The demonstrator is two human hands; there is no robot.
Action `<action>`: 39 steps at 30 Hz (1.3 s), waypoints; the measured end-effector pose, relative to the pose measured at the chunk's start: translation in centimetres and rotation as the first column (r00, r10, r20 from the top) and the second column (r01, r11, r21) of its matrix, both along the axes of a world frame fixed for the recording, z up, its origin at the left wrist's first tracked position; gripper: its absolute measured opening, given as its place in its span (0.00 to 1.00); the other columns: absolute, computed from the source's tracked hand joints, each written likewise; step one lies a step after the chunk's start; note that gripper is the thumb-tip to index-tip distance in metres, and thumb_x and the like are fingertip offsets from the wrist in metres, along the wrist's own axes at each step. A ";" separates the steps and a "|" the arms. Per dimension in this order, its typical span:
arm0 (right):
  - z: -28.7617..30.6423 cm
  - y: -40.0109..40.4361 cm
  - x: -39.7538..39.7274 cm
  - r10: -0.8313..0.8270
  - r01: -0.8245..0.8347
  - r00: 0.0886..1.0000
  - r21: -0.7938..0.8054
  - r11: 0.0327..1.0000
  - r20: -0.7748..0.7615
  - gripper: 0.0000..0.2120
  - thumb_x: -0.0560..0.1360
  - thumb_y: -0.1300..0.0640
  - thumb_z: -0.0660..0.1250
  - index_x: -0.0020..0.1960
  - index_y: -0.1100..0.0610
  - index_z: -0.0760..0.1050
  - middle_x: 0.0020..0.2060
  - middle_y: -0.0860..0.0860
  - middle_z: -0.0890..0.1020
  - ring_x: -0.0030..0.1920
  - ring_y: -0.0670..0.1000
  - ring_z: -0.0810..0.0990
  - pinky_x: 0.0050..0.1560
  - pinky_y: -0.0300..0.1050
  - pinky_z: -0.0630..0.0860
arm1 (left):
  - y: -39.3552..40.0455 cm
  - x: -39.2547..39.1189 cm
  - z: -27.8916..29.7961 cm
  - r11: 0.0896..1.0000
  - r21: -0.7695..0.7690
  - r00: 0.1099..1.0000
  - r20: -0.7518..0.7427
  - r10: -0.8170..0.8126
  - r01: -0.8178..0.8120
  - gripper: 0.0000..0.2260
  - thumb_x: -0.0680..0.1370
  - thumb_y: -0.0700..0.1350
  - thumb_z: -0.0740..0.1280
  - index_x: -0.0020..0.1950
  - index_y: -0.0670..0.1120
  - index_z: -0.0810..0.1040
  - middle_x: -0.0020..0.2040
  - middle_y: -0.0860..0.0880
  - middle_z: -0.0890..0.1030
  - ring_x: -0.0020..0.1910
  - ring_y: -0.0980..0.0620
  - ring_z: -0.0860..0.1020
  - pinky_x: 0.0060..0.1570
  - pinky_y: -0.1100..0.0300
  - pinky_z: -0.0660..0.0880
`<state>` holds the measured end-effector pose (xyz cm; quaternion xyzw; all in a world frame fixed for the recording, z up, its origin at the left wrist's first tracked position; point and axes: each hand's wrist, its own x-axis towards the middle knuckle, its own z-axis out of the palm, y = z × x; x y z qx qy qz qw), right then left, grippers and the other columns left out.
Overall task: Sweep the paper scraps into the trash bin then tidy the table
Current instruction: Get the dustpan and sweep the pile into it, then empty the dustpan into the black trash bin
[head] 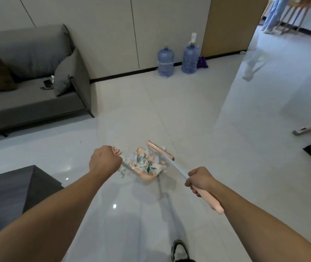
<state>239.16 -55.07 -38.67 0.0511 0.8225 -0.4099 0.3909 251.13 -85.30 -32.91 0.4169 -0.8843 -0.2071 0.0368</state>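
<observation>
- Head view: a person is standing on a glossy tiled floor (188,114), the left hand (104,159) closed in a fist around the handle of a pink dustpan (147,175), the right hand (201,179) wrapped tight around the handle of a pink broom (160,149).
- The paper scraps (143,161) are sitting heaped in the dustpan, with the broom's head pressing against the far side of the pile; a few scraps are lying on the floor just beside the pan's left edge.
- No trash bin is showing anywhere in this view, so the load is likely facing a carry.
- The heap is rising above the pan's rim, and a tilt or a quick lift is likely to be spilling scraps back onto the floor.
- Pulling the broom away early is risking loose paper sliding off the open lip.
- The dark table (9,193) is waiting at lower left, close enough for the left elbow to be clipping it on a turn.
</observation>
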 end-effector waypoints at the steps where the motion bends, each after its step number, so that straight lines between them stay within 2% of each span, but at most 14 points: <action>1: 0.4 0.3 1.2 -0.007 0.007 1.000 0.007 1.000 -0.008 0.16 0.66 0.70 0.70 0.53 0.64 0.79 0.29 0.59 0.77 0.21 0.53 0.72 0.25 0.40 0.70 | 0.1 0.3 0.2 1.000 -0.005 1.000 0.000 -0.028 0.028 0.03 0.66 0.44 0.68 0.39 0.48 0.78 0.37 0.47 0.79 0.37 0.46 0.78 0.36 0.58 0.76; 4: 1.1 1.0 5.6 -0.026 0.028 0.999 0.050 0.998 -0.026 0.15 0.68 0.69 0.70 0.53 0.61 0.78 0.30 0.58 0.77 0.20 0.52 0.72 0.25 0.39 0.69 | 0.6 1.7 0.4 0.993 -0.003 0.993 -0.011 -0.122 0.122 0.03 0.66 0.44 0.67 0.39 0.48 0.78 0.36 0.47 0.79 0.37 0.45 0.78 0.37 0.57 0.76; 8: 1.2 1.8 12.8 -0.071 0.074 0.997 0.105 0.992 -0.029 0.19 0.69 0.68 0.71 0.59 0.59 0.76 0.31 0.58 0.78 0.20 0.51 0.73 0.24 0.37 0.70 | 1.3 4.2 -0.2 0.966 0.022 0.965 -0.055 -0.256 0.257 0.03 0.66 0.44 0.64 0.36 0.48 0.77 0.34 0.48 0.78 0.35 0.46 0.78 0.33 0.59 0.74; 13: 1.3 4.2 20.6 -0.245 0.246 0.969 0.120 0.962 -0.021 0.22 0.70 0.67 0.71 0.62 0.58 0.75 0.31 0.57 0.78 0.19 0.50 0.72 0.23 0.37 0.69 | 3.6 6.1 -1.4 0.905 0.035 0.902 -0.111 -0.418 0.424 0.04 0.66 0.45 0.63 0.34 0.47 0.76 0.32 0.48 0.78 0.32 0.46 0.77 0.33 0.59 0.75; 18: 2.5 8.2 27.3 -0.389 0.390 0.921 0.118 0.913 -0.034 0.19 0.69 0.67 0.72 0.58 0.56 0.74 0.28 0.57 0.77 0.19 0.50 0.73 0.23 0.37 0.68 | 8.3 7.4 -1.4 0.818 0.057 0.819 -0.090 -0.566 0.572 0.05 0.67 0.46 0.62 0.36 0.46 0.77 0.33 0.47 0.79 0.34 0.44 0.78 0.37 0.57 0.76; 21: 3.4 11.3 30.9 -0.507 0.510 0.860 0.112 0.853 -0.056 0.15 0.68 0.67 0.72 0.52 0.56 0.76 0.27 0.56 0.76 0.19 0.51 0.72 0.23 0.37 0.67 | 11.9 7.9 -1.2 0.745 0.103 0.752 -0.091 -0.653 0.659 0.06 0.65 0.45 0.61 0.36 0.46 0.78 0.30 0.47 0.80 0.33 0.45 0.80 0.39 0.56 0.79; 24: 4.2 14.8 34.5 -0.598 0.604 0.797 0.117 0.788 -0.082 0.14 0.68 0.67 0.72 0.50 0.54 0.76 0.28 0.56 0.76 0.20 0.51 0.72 0.23 0.37 0.68 | 16.2 8.7 -1.0 0.679 0.072 0.682 -0.133 -0.719 0.731 0.04 0.67 0.45 0.64 0.36 0.46 0.77 0.32 0.47 0.79 0.34 0.45 0.78 0.36 0.57 0.77; 30: 5.1 21.8 41.9 -0.730 0.745 0.667 0.146 0.650 -0.149 0.17 0.70 0.66 0.72 0.57 0.57 0.75 0.30 0.57 0.77 0.20 0.50 0.73 0.22 0.37 0.69 | 25.7 11.4 0.0 0.539 0.048 0.540 -0.149 -0.829 0.841 0.03 0.68 0.46 0.66 0.35 0.49 0.77 0.32 0.50 0.78 0.32 0.49 0.76 0.31 0.61 0.69; 35: 5.3 27.6 49.3 -0.845 0.862 0.506 0.127 0.491 -0.173 0.16 0.71 0.67 0.71 0.58 0.60 0.76 0.32 0.59 0.78 0.20 0.52 0.74 0.23 0.38 0.70 | 34.2 15.3 1.3 0.416 0.025 0.415 -0.160 -0.896 0.909 0.03 0.68 0.47 0.66 0.36 0.49 0.77 0.33 0.50 0.78 0.33 0.48 0.76 0.31 0.61 0.69; 39: 5.5 31.9 54.9 -0.907 0.928 0.373 0.073 0.366 -0.197 0.10 0.71 0.68 0.69 0.52 0.61 0.79 0.32 0.59 0.78 0.21 0.52 0.74 0.25 0.40 0.71 | 40.5 19.0 2.5 0.328 -0.026 0.321 -0.150 -0.935 0.944 0.04 0.69 0.47 0.68 0.36 0.49 0.76 0.33 0.51 0.78 0.33 0.49 0.76 0.31 0.61 0.68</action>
